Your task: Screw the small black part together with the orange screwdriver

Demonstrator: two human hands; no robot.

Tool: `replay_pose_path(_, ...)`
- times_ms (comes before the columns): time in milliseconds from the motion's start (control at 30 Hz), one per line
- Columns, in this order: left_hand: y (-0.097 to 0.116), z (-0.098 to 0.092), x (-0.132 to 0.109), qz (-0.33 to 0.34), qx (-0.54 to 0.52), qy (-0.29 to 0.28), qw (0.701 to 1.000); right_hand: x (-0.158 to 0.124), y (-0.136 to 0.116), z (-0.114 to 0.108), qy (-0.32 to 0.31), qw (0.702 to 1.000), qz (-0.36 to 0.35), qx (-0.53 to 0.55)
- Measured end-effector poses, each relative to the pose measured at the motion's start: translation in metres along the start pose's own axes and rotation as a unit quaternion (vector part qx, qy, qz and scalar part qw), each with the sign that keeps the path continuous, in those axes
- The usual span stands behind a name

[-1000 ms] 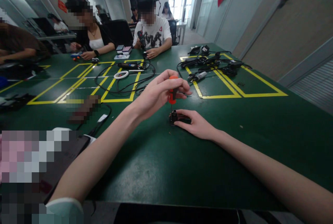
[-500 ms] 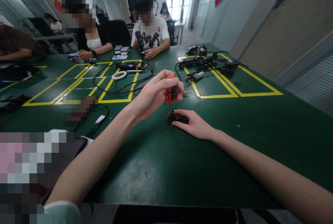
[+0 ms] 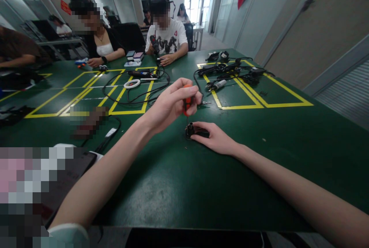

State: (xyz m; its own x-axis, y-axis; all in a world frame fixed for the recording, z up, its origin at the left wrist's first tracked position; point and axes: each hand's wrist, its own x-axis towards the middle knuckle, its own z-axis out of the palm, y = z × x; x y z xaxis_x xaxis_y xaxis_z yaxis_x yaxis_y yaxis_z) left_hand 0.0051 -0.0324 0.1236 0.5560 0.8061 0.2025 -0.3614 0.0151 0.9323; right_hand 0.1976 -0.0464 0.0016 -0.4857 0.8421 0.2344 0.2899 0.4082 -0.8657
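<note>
My left hand [image 3: 173,100] is closed around the orange and black handle of a screwdriver [image 3: 188,101], held upright. The screwdriver's thin shaft points down at a small black part [image 3: 190,129] with a short raised tube, lying on the green table. Whether the tip sits in a screw is too small to tell. My right hand [image 3: 215,136] pinches the black part from the right, fingers behind and thumb in front, pressing it against the tabletop. A tiny speck lies on the table just in front of the part.
Black cables and plugs [image 3: 227,69] lie in a heap at the back right, inside yellow tape lines. A looped black cable and a white ring [image 3: 132,83] are beyond my left hand. Co-workers sit across the green table [image 3: 248,198]; one holds a black power tool [image 3: 155,44].
The fingers of my left hand have shifted slightly around the screwdriver handle, which has moved a little to the left. My right hand and the black part have stayed in place.
</note>
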Motion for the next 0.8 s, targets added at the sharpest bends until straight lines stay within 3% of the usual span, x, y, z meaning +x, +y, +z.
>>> replay_pose_path(200, 0.0019, -0.0021, 0.0018, -0.012, 0.003, -0.027, 1.000, -0.0002, 0.0013, 0.0001, 0.000, 1.000, 0.006, 0.000)
replay_pose_path(467, -0.0012, 0.0015, 0.0002, 0.004, -0.006, -0.007, 1.000, 0.0007, 0.0002, 0.0004, -0.001, 1.000, -0.004, -0.003)
replay_pose_path(667, 0.0014, -0.0007, 0.0015, -0.023, -0.013, -0.022, 0.999, -0.0001, 0.0002, 0.0002, 0.002, 1.000, 0.000, 0.002)
replay_pose_path(800, -0.0013, -0.0003, 0.0005, -0.001, -0.016, -0.014, 1.000, -0.0004, 0.0001, 0.0006, -0.001, 1.000, 0.003, -0.001)
